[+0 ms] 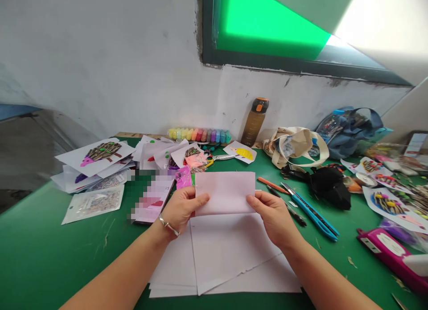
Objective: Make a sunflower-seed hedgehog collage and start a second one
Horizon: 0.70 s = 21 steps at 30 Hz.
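Observation:
A small rectangular sheet of white paper (225, 192) is held up between my two hands, above the table. My left hand (183, 207), with a silver bracelet at its wrist, pinches the sheet's left edge with the thumb in front. On the right edge, my right hand (272, 214) grips it the same way. Beneath lie larger white sheets (234, 243), overlapping one another, the top one with a ragged lower edge. A phone (155, 198) rests just left of my left hand. Right of my right hand lie an orange pen (272, 185) and a blue-handled tool (314, 216).
On the green table (76, 256), a stack of hedgehog pictures (96, 156) and a clear bag (93, 203) lie left. Coloured clay tubs (200, 135), a brown bottle (255, 123) and a cloth bag (294, 145) line the wall. A magenta case (391, 256) is at right.

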Available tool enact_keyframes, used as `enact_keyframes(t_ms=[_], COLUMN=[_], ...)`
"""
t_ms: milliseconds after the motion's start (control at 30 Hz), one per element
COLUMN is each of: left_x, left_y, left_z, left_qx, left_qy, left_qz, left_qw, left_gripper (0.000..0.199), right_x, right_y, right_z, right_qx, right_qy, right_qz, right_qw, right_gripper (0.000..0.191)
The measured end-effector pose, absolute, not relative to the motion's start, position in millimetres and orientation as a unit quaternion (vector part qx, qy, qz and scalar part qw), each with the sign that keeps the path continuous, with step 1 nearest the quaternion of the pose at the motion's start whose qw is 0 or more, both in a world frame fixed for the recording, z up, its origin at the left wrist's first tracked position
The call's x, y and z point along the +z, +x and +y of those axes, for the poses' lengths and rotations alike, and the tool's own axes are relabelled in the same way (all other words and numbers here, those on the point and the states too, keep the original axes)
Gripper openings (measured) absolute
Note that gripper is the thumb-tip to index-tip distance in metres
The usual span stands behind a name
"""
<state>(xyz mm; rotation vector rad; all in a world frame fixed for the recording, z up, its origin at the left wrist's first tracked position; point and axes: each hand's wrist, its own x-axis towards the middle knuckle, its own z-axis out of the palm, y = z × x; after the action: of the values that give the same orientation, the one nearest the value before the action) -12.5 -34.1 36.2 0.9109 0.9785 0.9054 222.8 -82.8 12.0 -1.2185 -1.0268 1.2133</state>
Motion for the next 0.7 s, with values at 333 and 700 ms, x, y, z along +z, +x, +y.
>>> enact_keyframes(t_ms=[333, 700], left_x=[43.2, 42.0], left_y=[-14.7, -10.0], left_z=[-34.6, -34.9], left_qx=[0.35, 0.366], left_qy=[0.392, 0.389], left_qz=[0.442, 0.474], left_qw=[0.727, 0.7], left_gripper=[0.04, 0.046], right_x=[11.0, 11.8], right_y=[224.9, 223.8], right_z=[-80.7, -80.5], right_qx=[0.513, 0.512], right_qy=[-0.502, -0.504], right_qz=[-0.419, -0.417], right_qw=[0.556, 0.557], right_gripper=[0.028, 0.028])
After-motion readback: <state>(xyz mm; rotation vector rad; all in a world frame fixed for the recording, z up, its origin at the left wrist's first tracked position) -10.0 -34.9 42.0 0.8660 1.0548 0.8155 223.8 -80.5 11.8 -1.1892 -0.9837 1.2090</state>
